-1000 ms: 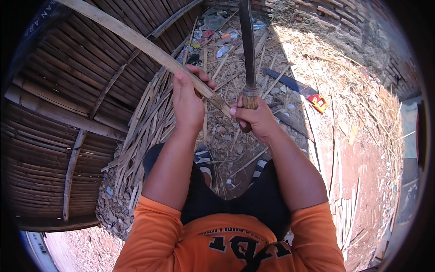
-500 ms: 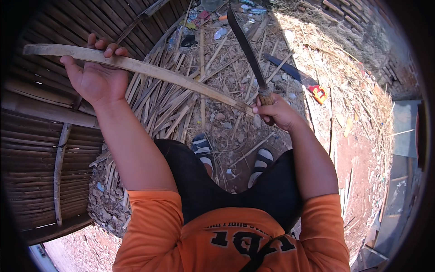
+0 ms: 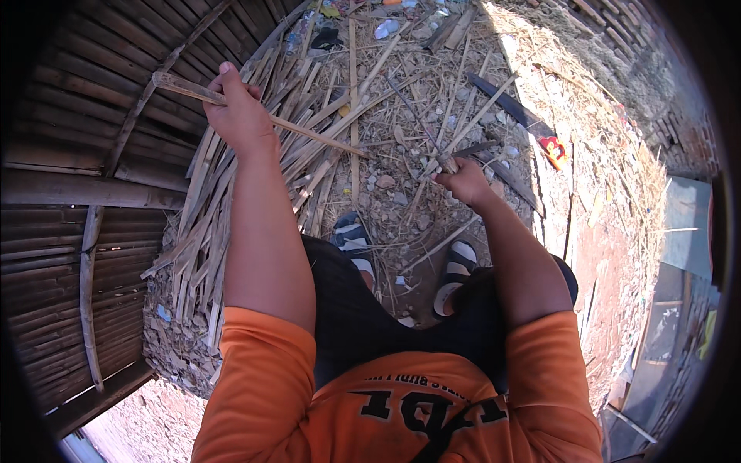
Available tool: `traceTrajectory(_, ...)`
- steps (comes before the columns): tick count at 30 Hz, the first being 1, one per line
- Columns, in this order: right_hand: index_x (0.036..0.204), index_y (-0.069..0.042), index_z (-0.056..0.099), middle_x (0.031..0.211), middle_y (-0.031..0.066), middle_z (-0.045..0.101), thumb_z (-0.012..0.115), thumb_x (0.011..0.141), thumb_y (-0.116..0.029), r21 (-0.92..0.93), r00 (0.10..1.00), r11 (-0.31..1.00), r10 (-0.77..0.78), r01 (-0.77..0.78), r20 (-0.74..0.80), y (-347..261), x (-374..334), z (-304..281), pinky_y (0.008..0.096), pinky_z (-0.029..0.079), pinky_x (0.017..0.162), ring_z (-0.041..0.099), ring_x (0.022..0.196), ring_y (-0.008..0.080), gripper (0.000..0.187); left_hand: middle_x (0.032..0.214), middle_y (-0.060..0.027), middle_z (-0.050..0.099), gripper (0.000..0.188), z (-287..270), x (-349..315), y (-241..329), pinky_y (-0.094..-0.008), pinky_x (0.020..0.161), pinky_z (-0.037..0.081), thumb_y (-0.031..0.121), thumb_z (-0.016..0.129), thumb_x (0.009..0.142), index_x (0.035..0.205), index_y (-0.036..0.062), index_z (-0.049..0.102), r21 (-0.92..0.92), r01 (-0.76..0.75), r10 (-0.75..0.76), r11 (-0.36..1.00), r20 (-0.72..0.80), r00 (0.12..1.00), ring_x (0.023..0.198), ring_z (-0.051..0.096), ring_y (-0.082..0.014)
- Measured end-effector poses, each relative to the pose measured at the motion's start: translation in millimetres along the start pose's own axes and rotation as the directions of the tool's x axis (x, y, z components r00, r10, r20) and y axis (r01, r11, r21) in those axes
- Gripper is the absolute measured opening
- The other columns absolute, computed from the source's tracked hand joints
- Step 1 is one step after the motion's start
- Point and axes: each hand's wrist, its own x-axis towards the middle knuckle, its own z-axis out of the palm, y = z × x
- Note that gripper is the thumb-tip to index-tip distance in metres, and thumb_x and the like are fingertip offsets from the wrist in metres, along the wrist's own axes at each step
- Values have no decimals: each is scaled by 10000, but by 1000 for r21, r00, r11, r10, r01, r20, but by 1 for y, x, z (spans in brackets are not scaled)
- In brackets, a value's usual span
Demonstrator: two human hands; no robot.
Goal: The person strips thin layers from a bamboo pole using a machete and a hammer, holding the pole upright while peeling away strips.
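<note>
My left hand [image 3: 241,116] is closed around a long pale split-bamboo strip [image 3: 320,140], gripping it toward its far left end. The strip's thinner end points right, over the ground between my hands. In my right hand [image 3: 468,184] is the wooden handle of a machete [image 3: 448,164]. Its long blade shows nearly edge-on as a thin line, slanting up and to the left. Strip and blade are apart.
Many split strips [image 3: 201,224] lie piled at left beside a slatted bamboo wall [image 3: 46,262]. A handsaw [image 3: 502,104] with a red-orange handle rests on the littered ground beyond my right hand. My sandalled feet [image 3: 457,270] are below; a brick wall [image 3: 617,46] stands far right.
My left hand has turned over and moved right, its open-palmed hold now a closed grip. The strip's right end has left my right hand. The machete blade has turned edge-on.
</note>
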Motion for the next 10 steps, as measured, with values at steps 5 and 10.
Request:
traceTrajectory(5, 1191, 39, 691, 1069, 254, 743, 792, 824, -395, 372, 988, 922, 142, -109, -62, -15, 0, 93, 429, 530, 930, 718, 1020, 378, 577, 680, 18, 359, 391, -4, 2, 13, -299, 550, 350, 419, 640, 1021, 879, 82, 501, -130, 122, -127, 984, -35, 991, 562, 361, -107)
traceTrajectory(10, 1334, -1, 645, 1190, 283, 718, 745, 855, -405, 270, 981, 959, 126, -82, -150, -2, -14, 169, 433, 479, 1060, 682, 1167, 408, 635, 664, 13, 331, 439, -7, -3, 14, -304, 537, 329, 473, 634, 1019, 893, 86, 467, -125, 160, -169, 979, -68, 983, 547, 338, -116)
